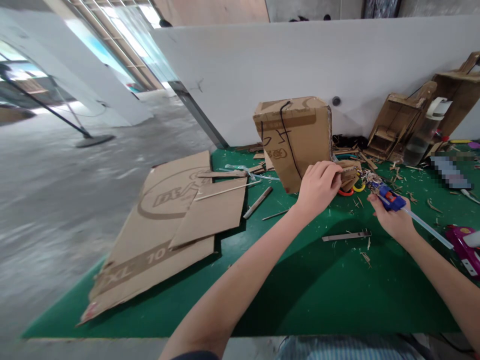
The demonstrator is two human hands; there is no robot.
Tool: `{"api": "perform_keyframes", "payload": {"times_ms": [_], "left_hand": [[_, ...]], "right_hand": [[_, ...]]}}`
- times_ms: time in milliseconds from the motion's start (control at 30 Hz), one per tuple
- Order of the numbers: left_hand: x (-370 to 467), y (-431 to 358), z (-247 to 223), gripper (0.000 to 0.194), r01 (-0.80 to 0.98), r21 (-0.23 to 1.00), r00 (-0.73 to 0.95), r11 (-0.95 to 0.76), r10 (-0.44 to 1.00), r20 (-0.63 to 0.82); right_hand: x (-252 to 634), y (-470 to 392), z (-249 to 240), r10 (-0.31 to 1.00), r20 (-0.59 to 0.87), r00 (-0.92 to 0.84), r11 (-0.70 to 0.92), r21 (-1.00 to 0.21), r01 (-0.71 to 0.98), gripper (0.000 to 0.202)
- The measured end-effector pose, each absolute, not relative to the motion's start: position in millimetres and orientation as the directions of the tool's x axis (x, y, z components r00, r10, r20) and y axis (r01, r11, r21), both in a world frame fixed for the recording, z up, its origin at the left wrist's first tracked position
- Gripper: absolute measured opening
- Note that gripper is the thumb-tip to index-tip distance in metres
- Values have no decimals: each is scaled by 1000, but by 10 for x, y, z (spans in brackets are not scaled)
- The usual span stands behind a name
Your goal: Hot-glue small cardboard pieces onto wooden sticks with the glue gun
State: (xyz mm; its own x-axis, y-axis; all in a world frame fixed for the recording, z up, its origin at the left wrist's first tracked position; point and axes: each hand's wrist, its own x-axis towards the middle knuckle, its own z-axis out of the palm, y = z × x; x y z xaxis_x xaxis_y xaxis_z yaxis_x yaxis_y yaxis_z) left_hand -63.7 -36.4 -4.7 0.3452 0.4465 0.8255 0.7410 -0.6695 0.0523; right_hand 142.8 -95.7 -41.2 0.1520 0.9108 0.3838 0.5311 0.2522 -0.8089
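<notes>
My left hand (318,186) grips a small folded cardboard piece (348,175) just above the green table (307,290). My right hand (392,220) holds a blue glue gun (388,197) with a clear glue stick (427,227) sticking out behind; its nozzle points at the cardboard piece. A brown cardboard box (294,140) with black marker scrawl stands right behind my left hand. Scissors with orange and yellow handles (352,190) lie partly hidden under the piece.
Flat cardboard sheets (168,235) overhang the table's left edge. Thin sticks (258,202) and a metal strip (347,235) lie loose. Cardboard models (397,122), a plastic bottle (425,132) and a pink tool (465,247) sit at the right. A white partition (300,60) backs the table.
</notes>
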Motion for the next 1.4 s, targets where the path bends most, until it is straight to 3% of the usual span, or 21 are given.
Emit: {"api": "perform_keyframes", "payload": {"times_ms": [933, 1400], "left_hand": [[-671, -285, -109, 13, 674, 178, 318, -717, 499, 806], [-709, -266, -96, 13, 665, 98, 365, -741, 436, 823]], "right_hand": [[1425, -981, -405, 924, 350, 155, 209, -800, 563, 43], [1434, -966, -385, 934, 301, 192, 161, -835, 526, 43]]}}
